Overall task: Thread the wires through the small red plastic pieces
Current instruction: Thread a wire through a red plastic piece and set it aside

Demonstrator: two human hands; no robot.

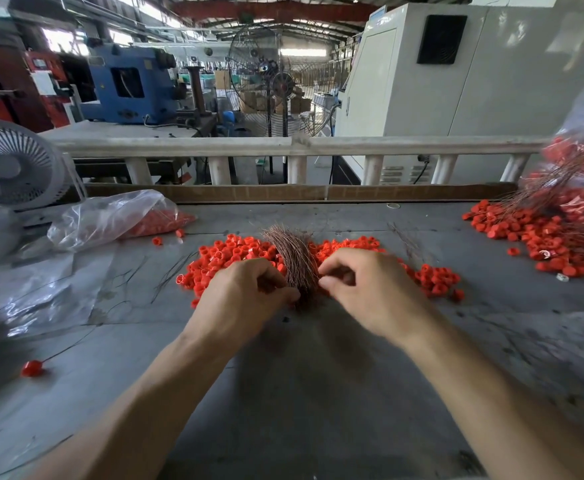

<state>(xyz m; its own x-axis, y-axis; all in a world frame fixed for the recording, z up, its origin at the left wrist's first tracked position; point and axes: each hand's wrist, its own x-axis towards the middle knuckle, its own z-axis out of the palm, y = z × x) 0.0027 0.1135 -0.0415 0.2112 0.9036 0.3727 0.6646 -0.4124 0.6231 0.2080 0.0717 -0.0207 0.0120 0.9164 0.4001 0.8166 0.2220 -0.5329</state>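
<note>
A thick bundle of thin brown wires (295, 258) lies across a spread of small red plastic pieces (224, 256) in the middle of the grey table (318, 375). My left hand (245, 292) has its fingers curled at the bundle's near end and grips the wires there. My right hand (363, 282) sits just right of the bundle, thumb and forefinger pinched together at the wire ends. What they pinch is too small to tell. One red piece on a wire (31, 368) lies alone at the near left.
A plastic bag of red pieces (121, 216) lies at the back left, beside a small white fan (10, 164). At the right, a pile of red pieces with wires (553, 233) spills from another bag. Loose wires (166, 271) lie left of the centre pile. A railing (283, 147) runs behind the table.
</note>
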